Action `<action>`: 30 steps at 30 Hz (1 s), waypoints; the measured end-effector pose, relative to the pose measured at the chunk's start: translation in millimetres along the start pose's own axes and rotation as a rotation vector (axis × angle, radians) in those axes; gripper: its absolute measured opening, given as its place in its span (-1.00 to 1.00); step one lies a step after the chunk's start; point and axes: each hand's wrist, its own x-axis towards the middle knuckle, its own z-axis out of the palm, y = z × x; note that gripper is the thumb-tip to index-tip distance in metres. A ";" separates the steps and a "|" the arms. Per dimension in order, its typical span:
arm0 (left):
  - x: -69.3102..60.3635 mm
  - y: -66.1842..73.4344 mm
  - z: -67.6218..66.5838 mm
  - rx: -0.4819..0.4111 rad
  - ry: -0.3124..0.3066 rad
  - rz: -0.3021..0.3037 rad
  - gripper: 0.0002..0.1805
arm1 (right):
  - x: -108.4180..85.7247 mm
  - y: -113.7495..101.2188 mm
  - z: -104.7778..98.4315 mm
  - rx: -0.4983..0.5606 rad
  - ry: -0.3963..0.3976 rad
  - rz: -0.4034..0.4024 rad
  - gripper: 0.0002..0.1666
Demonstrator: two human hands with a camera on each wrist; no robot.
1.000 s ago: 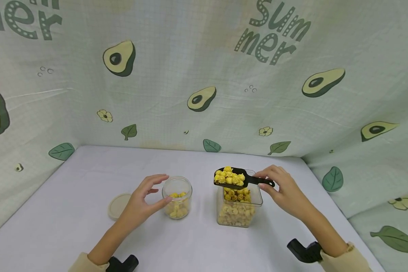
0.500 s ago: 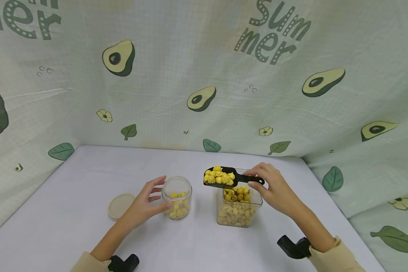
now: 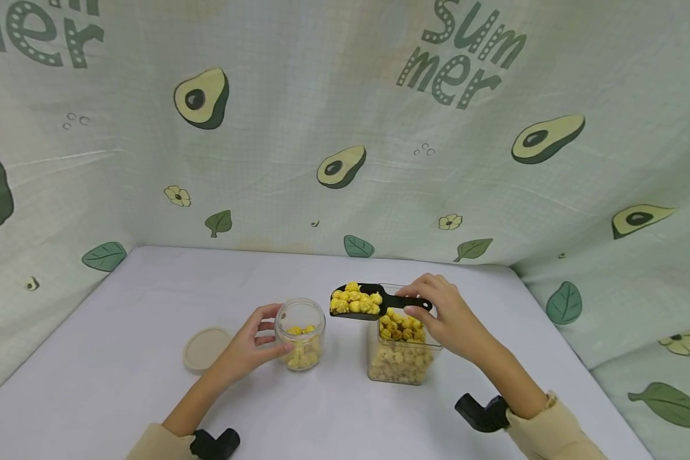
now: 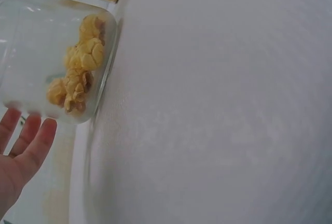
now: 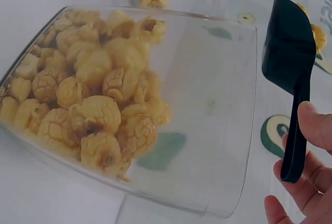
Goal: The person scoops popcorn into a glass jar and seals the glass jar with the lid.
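Note:
My right hand pinches the handle of a black scoop, heaped with yellow popcorn. The scoop is held nearly level, in the air between the two containers. In the right wrist view the scoop shows its underside, with thumb and fingers on the handle. A round glass jar with some popcorn in its bottom stands to the left. My left hand holds it from the left side, thumb at the front. Fingertips touch the jar's wall in the left wrist view.
Below the right hand stands a clear square container, largely filled with popcorn. A pale round lid lies on the white table, left of the jar. Behind the table hangs a curtain printed with avocados.
My right hand has carried the loaded scoop leftward, from above the square container toward the jar. My left hand has closed in on the jar, which stays in place.

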 end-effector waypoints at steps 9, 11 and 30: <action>-0.8 3.2 4.1 0.000 0.004 -0.037 -0.23 | 5.0 -2.8 6.9 0.019 -0.007 -0.013 -0.72; -1.4 3.8 4.3 -0.001 0.009 -0.044 -0.23 | 6.6 -3.5 9.7 0.018 -0.013 -0.021 -0.73; -3.4 3.0 3.7 0.015 0.001 -0.044 -0.21 | 24.9 -21.3 31.6 -0.124 -0.015 -0.054 -0.74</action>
